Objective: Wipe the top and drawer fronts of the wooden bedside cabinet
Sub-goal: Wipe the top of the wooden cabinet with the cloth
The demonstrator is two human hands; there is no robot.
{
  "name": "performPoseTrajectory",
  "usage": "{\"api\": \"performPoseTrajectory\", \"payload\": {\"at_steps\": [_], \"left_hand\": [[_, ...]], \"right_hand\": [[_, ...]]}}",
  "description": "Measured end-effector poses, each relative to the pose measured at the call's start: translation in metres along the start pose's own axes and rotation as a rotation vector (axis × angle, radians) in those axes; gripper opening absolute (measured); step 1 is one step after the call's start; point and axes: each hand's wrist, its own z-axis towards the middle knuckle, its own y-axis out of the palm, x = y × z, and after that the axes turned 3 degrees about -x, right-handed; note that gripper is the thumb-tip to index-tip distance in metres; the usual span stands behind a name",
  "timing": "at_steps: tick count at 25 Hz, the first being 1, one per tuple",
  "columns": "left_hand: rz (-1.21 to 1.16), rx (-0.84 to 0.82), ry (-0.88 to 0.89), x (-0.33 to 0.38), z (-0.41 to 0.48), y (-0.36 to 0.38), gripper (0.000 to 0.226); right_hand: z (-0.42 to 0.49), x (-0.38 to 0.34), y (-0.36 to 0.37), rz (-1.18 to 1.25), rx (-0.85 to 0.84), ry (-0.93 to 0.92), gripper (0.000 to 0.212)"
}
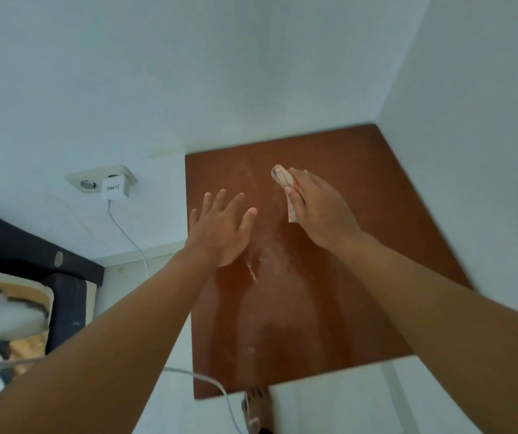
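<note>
Two hands are hovering over the dusty brown wooden cabinet top: your right hand is gripping the folded red-striped cloth toward its far edge, left hand splayed, holding nothing; press down, sweep next.

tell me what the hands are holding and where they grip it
The right hand grips a folded cloth around its middle, ends sticking out. The left hand is open and holds nothing.

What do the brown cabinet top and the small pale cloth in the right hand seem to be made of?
Brown cabinet top: probably wood or wood veneer with a smooth, slightly glossy finish; it shows soft reflections and pale dusty streaks. Small pale cloth in the right hand: likely thin woven fabric with red lines; it folds limply.
</note>
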Motion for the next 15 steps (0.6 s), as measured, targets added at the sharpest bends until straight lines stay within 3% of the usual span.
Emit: {"api": "performPoseTrajectory", "payload": {"at_steps": [7, 11, 15], "left_hand": [[0.005, -0.051, 0.025, -0.043, 0.129, -0.017, 0.066], [0.026, -0.05, -0.026, -0.055, 0.162, -0.012, 0.066], [0.053, -0.032, 0.006, -0.06, 0.164, -0.003, 0.065]], "right_hand": [[0.164, 0.014, 0.073, -0.102, -0.092, -0.071, 0.046], [0.172, 0.029, 0.107, -0.301, -0.316, -0.018, 0.059], [0.167, 0.027, 0.108, -0.333, -0.277, -0.017, 0.061]]}}
